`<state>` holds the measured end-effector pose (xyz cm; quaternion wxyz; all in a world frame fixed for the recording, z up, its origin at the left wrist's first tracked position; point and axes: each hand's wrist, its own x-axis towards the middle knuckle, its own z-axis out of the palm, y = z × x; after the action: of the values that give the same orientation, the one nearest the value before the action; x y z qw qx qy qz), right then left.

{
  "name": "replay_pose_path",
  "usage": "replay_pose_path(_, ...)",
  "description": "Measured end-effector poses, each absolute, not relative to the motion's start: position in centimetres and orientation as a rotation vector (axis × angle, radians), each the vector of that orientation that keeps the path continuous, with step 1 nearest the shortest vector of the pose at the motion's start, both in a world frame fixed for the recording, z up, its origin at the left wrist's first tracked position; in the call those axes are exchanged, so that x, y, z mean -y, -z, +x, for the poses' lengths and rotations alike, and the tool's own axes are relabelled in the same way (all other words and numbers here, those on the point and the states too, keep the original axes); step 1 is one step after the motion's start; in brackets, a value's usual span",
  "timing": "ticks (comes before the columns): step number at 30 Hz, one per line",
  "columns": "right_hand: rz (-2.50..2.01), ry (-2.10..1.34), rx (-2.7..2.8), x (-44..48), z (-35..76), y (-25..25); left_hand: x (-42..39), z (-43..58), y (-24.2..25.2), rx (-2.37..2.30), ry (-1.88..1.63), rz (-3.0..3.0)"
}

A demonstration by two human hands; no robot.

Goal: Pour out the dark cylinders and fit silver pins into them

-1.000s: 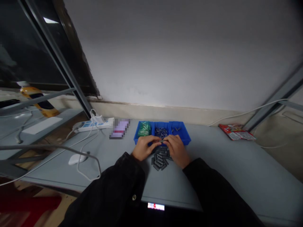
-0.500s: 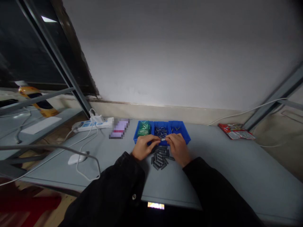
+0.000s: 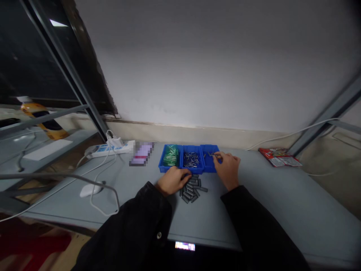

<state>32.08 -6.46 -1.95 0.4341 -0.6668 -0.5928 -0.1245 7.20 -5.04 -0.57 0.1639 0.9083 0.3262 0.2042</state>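
The hands are working apart, with the blue three-compartment parts tray (image 3: 188, 171) between them on the grey tabletop (image 3: 270, 192). The left hand (image 3: 172, 180) is resting, loosely curled, just in front of the tray's left and middle compartments, its fingertips reaching toward the near end of a loose pile of dark grey cylinders (image 3: 189, 190). Whether those fingers are gripping anything, I cannot tell. The right hand (image 3: 228, 170) is hovering at the tray's right end, with its thumb and forefinger pinching a thin metal pin (image 3: 214, 154) above the right compartment.

The tray's left compartment is holding a mass of small green pieces (image 3: 170, 155), too blurred to identify. The middle compartment is holding a jumble of slim metal pins (image 3: 191, 159), lying crisscrossed. The right compartment is holding only a few small metal pieces (image 3: 207, 154).

The pile of cylinders is lying directly on the tabletop, just in front of the tray and between the hands. A white power strip (image 3: 109, 149) and a white mouse (image 3: 90, 189) are sitting to the left, and a red packet (image 3: 279, 157) is lying to the right.
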Motion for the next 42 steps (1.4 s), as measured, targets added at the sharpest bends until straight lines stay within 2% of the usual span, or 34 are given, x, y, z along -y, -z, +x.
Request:
replay_pose_path(15,-1.468,0.237,1.636,7.1,29.8,1.8,5.1,7.3,0.9,-1.209,-0.369,2.64)
replay_pose_path(22,-1.392,0.169,1.83,7.0,29.1,2.7,5.2,7.3,0.6,-1.138,-0.327,2.73)
replay_pose_path(29,-1.295,0.208,1.824,8.0,28.5,1.4,5.4,7.3,0.5,-1.029,-0.481,2.735)
replay_pose_path(37,-1.122,0.038,2.001,9.5,27.1,0.9,5.8,7.2,0.5,-0.87,-0.816,2.633)
replay_pose_path(42,-1.063,-0.193,1.924,9.8,26.8,0.8,5.9,7.1,0.8,-0.788,-0.979,2.609)
